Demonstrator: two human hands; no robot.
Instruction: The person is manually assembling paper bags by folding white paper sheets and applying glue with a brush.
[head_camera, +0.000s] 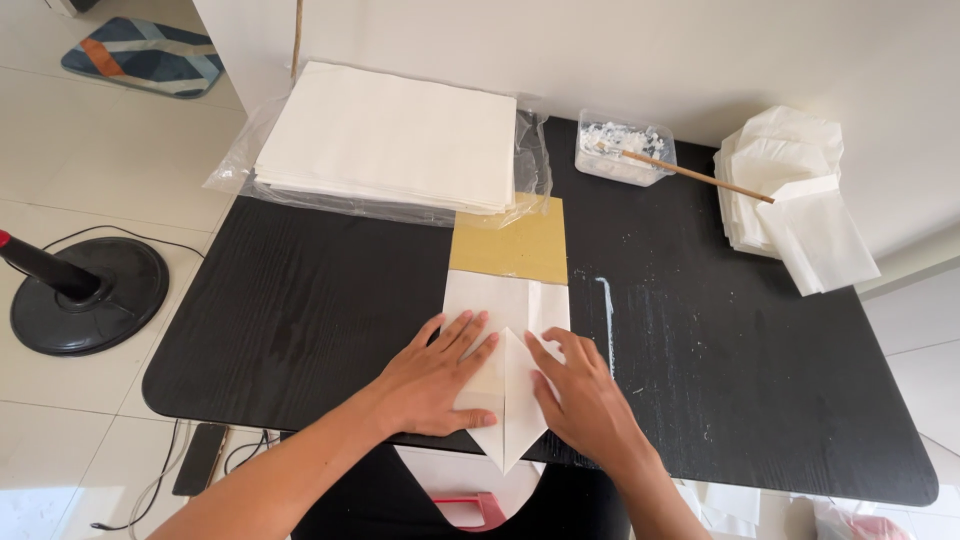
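STEP: white paper sheet (505, 330) folded to a point on table (300, 300) | L hand (435, 380) & R hand (585, 400) pressed flat, fingers spread, nothing gripped | NEXT (est.): creases to be pressed w/ even pressure.

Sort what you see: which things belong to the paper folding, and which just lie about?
In use: left hand, right hand, folded white sheet, cardboard template, paper stack, paste tub, stick, finished bags.
Lying about: fan base, phone, floor mat.

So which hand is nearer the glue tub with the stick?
Right. The right hand lies below-left of the glue tub; the left hand is farther left, both pressing the folded paper.
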